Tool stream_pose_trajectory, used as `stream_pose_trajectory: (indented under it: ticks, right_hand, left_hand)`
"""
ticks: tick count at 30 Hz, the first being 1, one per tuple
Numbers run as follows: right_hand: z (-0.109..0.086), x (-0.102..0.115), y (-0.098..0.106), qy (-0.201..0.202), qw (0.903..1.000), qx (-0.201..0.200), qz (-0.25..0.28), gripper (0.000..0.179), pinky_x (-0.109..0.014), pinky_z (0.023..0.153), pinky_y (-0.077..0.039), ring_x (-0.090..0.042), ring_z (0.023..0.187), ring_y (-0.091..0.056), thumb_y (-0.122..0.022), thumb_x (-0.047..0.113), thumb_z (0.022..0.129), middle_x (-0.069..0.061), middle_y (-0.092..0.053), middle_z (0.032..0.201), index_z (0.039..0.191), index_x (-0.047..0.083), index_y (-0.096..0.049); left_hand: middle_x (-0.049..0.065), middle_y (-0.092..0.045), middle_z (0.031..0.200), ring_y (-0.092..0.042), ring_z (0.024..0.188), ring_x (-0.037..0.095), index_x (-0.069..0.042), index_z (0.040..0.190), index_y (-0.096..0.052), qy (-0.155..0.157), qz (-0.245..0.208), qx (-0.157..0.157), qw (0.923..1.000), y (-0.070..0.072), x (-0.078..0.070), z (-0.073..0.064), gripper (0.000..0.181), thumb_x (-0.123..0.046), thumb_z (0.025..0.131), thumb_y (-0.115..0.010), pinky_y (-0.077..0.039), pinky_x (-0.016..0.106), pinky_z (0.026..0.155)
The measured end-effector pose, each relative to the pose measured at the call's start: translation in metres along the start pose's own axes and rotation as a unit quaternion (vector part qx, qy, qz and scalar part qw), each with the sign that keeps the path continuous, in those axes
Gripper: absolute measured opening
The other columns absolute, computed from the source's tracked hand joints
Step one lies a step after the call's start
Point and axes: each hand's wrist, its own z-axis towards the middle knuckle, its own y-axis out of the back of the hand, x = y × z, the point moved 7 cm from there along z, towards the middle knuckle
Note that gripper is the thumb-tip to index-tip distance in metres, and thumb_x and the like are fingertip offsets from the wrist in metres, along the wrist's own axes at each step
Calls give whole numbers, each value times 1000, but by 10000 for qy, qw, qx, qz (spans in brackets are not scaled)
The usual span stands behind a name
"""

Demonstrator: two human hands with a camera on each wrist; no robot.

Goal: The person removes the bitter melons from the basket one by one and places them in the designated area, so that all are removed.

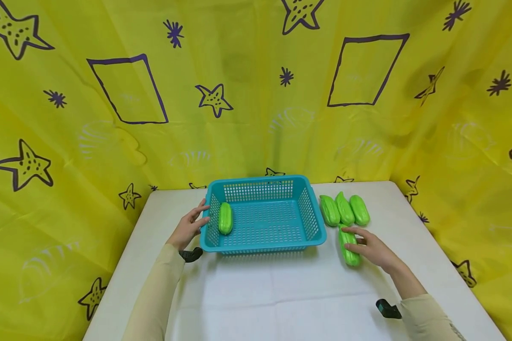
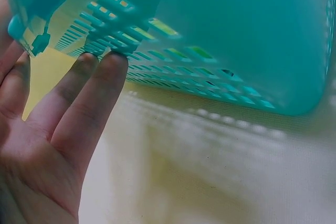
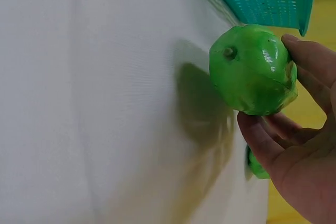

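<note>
My right hand (image 1: 373, 248) pinches a glossy, ridged, green cucumber-like vegetable (image 1: 347, 246) between thumb and fingers, right of the basket. In the right wrist view the round end of this vegetable (image 3: 252, 72), with a small dark nub, faces the camera, and its shadow falls on the cloth. A teal plastic basket (image 1: 260, 248) with slotted walls stands at the middle of the table. Inside, along its left wall, lies a similar vegetable (image 1: 225, 218). My left hand (image 2: 47, 145) touches the basket's left side, two nearly straight fingers against the outer wall; its grip at the rim is partly hidden.
Three more of the green vegetables (image 1: 343, 208) lie side by side, just right of the basket. White cloth (image 1: 260, 293) covers the table. A yellow patterned curtain (image 1: 247, 142) encloses the back and both sides.
</note>
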Motion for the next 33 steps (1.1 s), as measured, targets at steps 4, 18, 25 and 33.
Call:
stream_pose_trajectory:
  ticks: [4,18,25,33]
  right_hand:
    - [2,-6,-5,-67,9999,75,43,54,-60,98,-43,-54,122,-46,-66,26,94,-27,-42,145,141,3,-50]
    - [14,-8,-11,99,9998,72,-133,54,-59,98,-42,-49,122,-48,-67,28,93,-26,-48,141,139,3,-53]
    - [16,-11,-11,47,9999,130,-67,55,-65,100,-37,-56,126,-40,-66,28,94,-29,-43,145,140,2,-51]
    - [17,-7,-11,151,9998,72,-49,54,-67,101,-35,-56,126,-40,-66,26,94,-30,-43,144,139,0,-52]
  left_hand:
    - [-7,-8,163,-5,150,29,-6,150,-35,-33,19,-52,10000,2,9,5,55,-18,100,-57,-26,66,107]
    - [-12,-13,162,-8,150,23,-11,148,-40,-257,26,-78,9996,8,24,13,57,-26,98,-61,-31,63,107]
    - [-11,-10,163,-7,150,26,-9,150,-37,-73,47,-74,9999,6,22,12,55,-19,100,-57,-25,67,107]
    - [-5,-8,164,-6,149,30,-3,150,-34,-65,-45,35,10000,0,0,0,56,-14,100,-56,-26,66,107]
